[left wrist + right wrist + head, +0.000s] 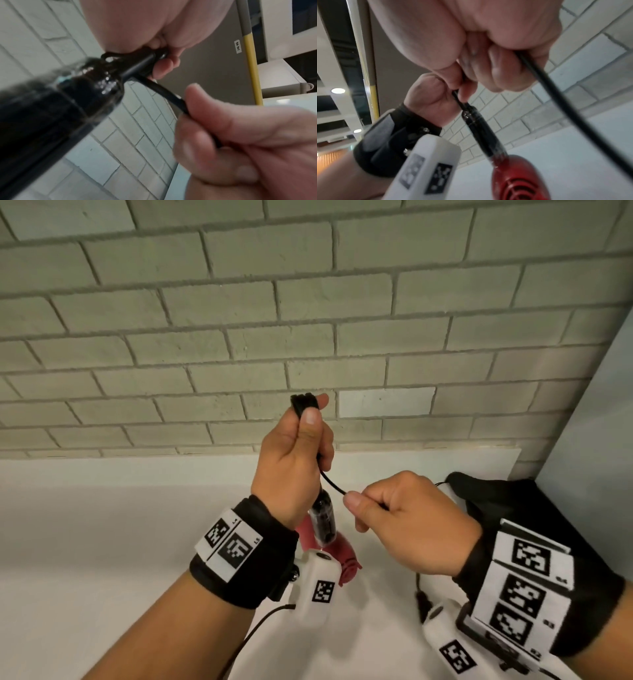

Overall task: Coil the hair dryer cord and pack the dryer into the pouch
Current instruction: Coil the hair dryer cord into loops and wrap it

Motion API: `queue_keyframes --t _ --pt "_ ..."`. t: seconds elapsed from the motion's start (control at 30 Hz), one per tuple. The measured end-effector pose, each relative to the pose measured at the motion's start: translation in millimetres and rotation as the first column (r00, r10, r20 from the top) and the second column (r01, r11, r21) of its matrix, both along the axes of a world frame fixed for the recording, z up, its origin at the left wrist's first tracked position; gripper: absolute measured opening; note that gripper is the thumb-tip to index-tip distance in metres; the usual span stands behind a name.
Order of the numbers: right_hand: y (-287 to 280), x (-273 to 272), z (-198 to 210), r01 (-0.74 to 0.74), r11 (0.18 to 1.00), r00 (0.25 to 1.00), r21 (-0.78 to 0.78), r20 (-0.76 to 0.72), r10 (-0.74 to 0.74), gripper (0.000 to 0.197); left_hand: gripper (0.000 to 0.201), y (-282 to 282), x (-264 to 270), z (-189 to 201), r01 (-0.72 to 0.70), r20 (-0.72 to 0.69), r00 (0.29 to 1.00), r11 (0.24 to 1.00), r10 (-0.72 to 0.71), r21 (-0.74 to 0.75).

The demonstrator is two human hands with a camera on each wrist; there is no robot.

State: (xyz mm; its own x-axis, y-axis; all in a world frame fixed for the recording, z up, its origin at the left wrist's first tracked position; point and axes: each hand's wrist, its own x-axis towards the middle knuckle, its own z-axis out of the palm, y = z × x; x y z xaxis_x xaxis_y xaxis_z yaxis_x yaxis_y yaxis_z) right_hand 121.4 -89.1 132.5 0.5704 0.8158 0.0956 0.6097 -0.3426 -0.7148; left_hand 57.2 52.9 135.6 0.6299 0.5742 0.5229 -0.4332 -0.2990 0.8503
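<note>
left hand [291, 460] gripping coiled cord [305, 402], right hand [407, 522] pinching it

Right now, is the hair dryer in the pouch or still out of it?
Out. The red hair dryer hangs below the left hand, while the black pouch lies apart on the counter behind the right hand.

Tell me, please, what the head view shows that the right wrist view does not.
Only the head view shows the black pouch lying on the white counter behind the right hand, and the folded cord bundle above the left thumb. Only the right wrist view shows the dryer's red vented body close up. Both show the left hand and the cord between the hands.
</note>
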Motion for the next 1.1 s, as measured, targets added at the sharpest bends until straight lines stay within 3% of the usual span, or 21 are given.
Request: queue_keyframes --t 0.07,0.13,0.17,0.2,0.27,0.3,0.37,0.47,0.53,0.57,0.63,0.67,0.7,0.8,0.87,0.93,1.03,1.1 --pt "0.1 0.9 -1.7 0.003 1.000 1.000 0.007 -0.028 -0.003 0.052 0.025 -2.3 3.1 -0.3 -0.022 0.027 0.999 0.999 0.023 -0.047" --pt "2.5 3.4 -2.2 -0.030 0.997 0.955 0.075 -0.294 0.050 0.052 0.025 -4.8 5.7 -1.1 -0.055 0.028 0.998 0.998 0.055 -0.019" --pt "2.6 5.7 -0.8 -0.042 0.992 0.865 0.120 -0.492 0.096 0.051 0.026 -5.7 6.8 -2.3 -0.072 0.020 0.997 0.997 0.072 0.040" --pt "2.0 8.8 1.9 -0.057 0.985 0.725 0.164 -0.672 0.154 0.049 0.028 -6.6 7.6 -3.9 -0.089 -0.002 0.996 0.987 0.090 0.132" --pt "-0.9 14.6 7.7 -0.088 0.971 0.424 0.220 -0.874 0.237 0.046 0.037 -7.3 9.0 -10.3 -0.104 -0.085 0.986 0.921 0.146 0.376" --pt "-2.7 15.9 9.9 -0.109 0.966 0.330 0.232 -0.909 0.256 0.046 0.042 -6.8 9.0 -14.0 -0.091 -0.128 0.977 0.870 0.173 0.485" --pt "-6.9 18.4 10.0 -0.138 0.969 0.278 0.207 -0.931 0.239 0.046 0.059 -5.9 5.2 -18.5 -0.021 -0.200 0.963 0.790 0.180 0.612" --pt "-17.4 19.4 13.2 -0.139 0.987 0.403 0.084 -0.905 0.134 0.043 0.074 -1.8 -5.8 -19.0 0.131 -0.280 0.953 0.675 0.116 0.726" --pt "-26.4 21.1 18.2 -0.150 0.989 0.589 -0.002 -0.804 0.087 0.029 0.067 -0.1 -15.8 -16.2 0.236 -0.329 0.943 0.578 0.060 0.781" --pt "-30.0 21.7 20.9 -0.159 0.986 0.708 -0.044 -0.701 0.083 0.022 0.062 0.4 -20.0 -14.7 0.267 -0.348 0.936 0.523 0.059 0.809" --pt "-35.4 24.5 24.0 -0.190 0.967 0.934 -0.172 -0.335 0.123 0.027 0.059 1.7 -25.7 -12.2 0.308 -0.389 0.916 0.447 0.100 0.840" --pt "-36.1 24.7 26.3 -0.191 0.952 0.975 -0.238 -0.156 0.156 0.033 0.057 1.8 -27.0 -11.5 0.319 -0.397 0.911 0.418 0.114 0.851" --pt "-35.9 24.2 29.3 -0.186 0.944 0.982 -0.272 -0.073 0.172 0.039 0.054 0.4 -28.1 -10.7 0.322 -0.392 0.913 0.387 0.115 0.864" --pt "-35.4 25.6 36.8 -0.196 0.949 0.979 -0.248 -0.114 0.172 0.052 0.043 -8.7 -31.7 -9.9 0.323 -0.370 0.925 0.334 0.089 0.886" --pt "-35.8 29.8 43.1 -0.196 0.947 0.980 -0.256 -0.094 0.178 0.055 0.039 -10.4 -34.2 -10.3 0.311 -0.365 0.928 0.385 0.074 0.869" --pt "-40.7 35.8 52.1 -0.210 0.946 0.974 -0.247 0.026 0.224 0.052 0.038 -5.9 -36.6 -11.0 0.313 -0.376 0.927 0.531 0.011 0.787" --pt "-49.8 43.0 71.6 -0.227 0.962 0.944 -0.150 0.209 0.256 0.030 0.040 -3.0 -40.4 -9.4 0.403 -0.430 0.888 0.728 -0.164 0.554" --pt "-49.0 48.2 77.9 -0.210 0.965 0.923 -0.156 0.295 0.248 0.034 0.038 -9.2 -41.3 -7.8 0.493 -0.438 0.837 0.800 -0.328 0.342"
